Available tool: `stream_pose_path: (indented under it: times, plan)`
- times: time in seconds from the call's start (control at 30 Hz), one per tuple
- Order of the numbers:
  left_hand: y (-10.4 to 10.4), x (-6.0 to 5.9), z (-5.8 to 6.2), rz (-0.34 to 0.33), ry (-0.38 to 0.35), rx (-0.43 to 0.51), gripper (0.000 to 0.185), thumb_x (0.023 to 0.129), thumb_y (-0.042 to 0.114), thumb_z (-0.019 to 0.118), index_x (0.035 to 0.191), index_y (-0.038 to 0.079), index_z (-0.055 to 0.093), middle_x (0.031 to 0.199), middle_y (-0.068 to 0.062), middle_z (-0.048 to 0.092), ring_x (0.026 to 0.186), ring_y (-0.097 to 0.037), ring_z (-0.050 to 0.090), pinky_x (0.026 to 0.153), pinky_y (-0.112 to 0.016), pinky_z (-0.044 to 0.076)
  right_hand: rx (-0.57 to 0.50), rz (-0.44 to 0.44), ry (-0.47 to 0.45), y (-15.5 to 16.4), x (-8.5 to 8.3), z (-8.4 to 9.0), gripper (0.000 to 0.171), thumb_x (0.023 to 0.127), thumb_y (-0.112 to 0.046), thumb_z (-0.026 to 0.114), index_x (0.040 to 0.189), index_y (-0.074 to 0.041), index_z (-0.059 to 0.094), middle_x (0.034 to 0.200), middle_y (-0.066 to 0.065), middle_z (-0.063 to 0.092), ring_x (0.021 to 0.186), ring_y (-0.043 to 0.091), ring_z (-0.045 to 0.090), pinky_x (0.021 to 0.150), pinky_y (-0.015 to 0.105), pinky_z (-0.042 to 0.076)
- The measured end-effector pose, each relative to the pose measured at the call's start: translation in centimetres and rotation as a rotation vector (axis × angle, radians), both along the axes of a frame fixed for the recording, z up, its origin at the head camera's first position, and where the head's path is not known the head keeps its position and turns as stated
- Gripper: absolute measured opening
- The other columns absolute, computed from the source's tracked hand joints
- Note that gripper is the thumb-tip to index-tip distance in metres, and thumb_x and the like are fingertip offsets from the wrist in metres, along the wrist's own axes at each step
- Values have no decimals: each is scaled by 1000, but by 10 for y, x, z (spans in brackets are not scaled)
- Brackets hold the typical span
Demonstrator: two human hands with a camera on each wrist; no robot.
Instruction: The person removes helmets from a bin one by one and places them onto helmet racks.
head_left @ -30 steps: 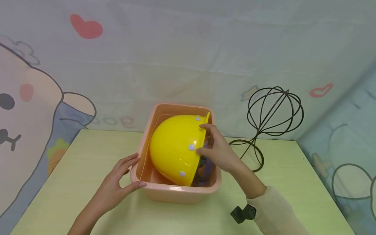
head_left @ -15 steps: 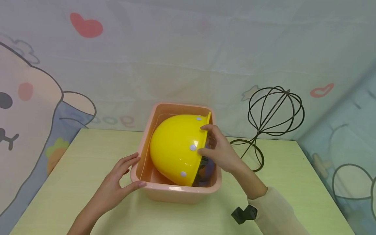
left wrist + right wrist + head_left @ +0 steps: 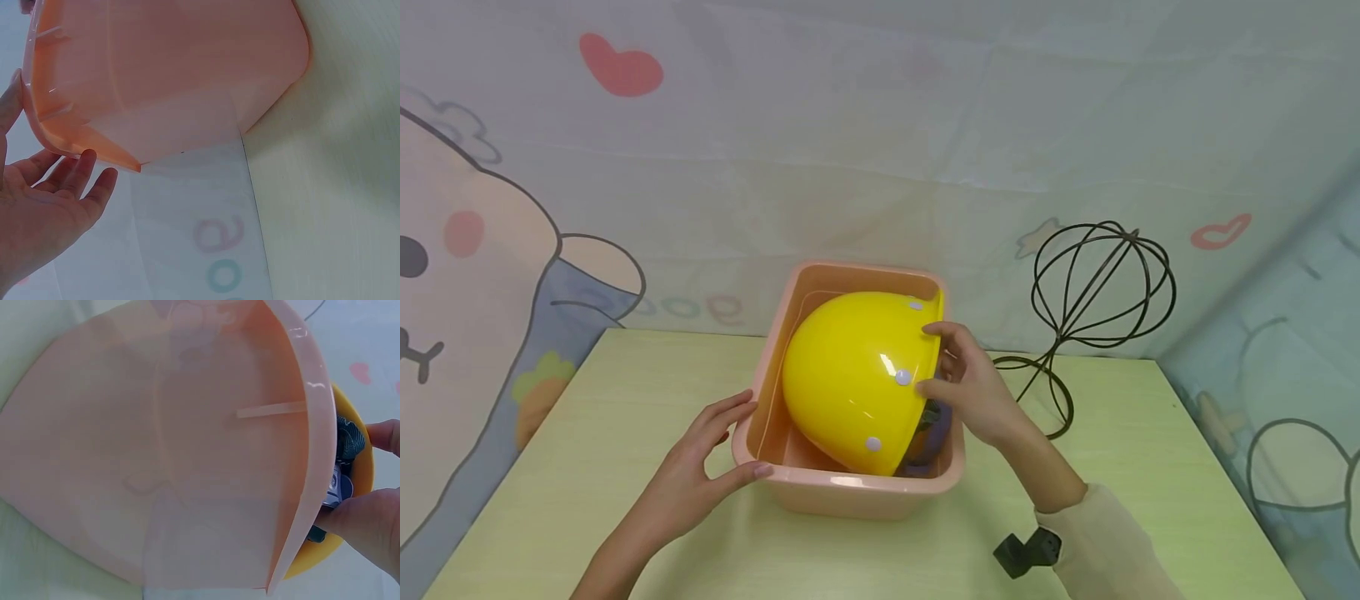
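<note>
A glossy yellow hard hat with white rivets lies on its side in a pink plastic basin, its open side facing right. At its rim, my right hand pinches the edge with thumb and fingers. Dark patterned cloth and other small items show inside the hat in the right wrist view. Something purple sits partly hidden by the rim. My left hand rests at the basin's near left corner, thumb and fingers spread and touching its rim.
A dark wire whisk-shaped stand rises behind the basin on the right. The basin stands on a pale table against a printed cloth backdrop. A small black device sits by my right sleeve.
My right hand has shifted slightly right, and the hat's rim has tipped right with it, covering more of the items beside it. My left hand and the basin stay in place.
</note>
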State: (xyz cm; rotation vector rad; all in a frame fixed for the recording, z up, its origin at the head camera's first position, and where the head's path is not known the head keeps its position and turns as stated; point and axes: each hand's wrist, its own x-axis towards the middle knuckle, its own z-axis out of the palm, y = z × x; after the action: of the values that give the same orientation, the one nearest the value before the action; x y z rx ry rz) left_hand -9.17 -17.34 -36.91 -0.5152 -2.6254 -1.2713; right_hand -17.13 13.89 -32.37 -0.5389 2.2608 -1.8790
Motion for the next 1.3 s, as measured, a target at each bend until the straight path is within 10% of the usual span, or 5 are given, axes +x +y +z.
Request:
stream_pose_path:
  times: [1.3]
  plan:
    - [0, 0, -1, -12, -54, 34, 61, 82, 22, 72, 134, 4, 45, 141, -7, 37, 126, -33, 37, 95, -58, 36, -232, -61, 14, -2, 8, -9, 58, 79, 13, 58, 132, 2, 37, 124, 18, 46, 102, 22, 50, 88, 26, 48]
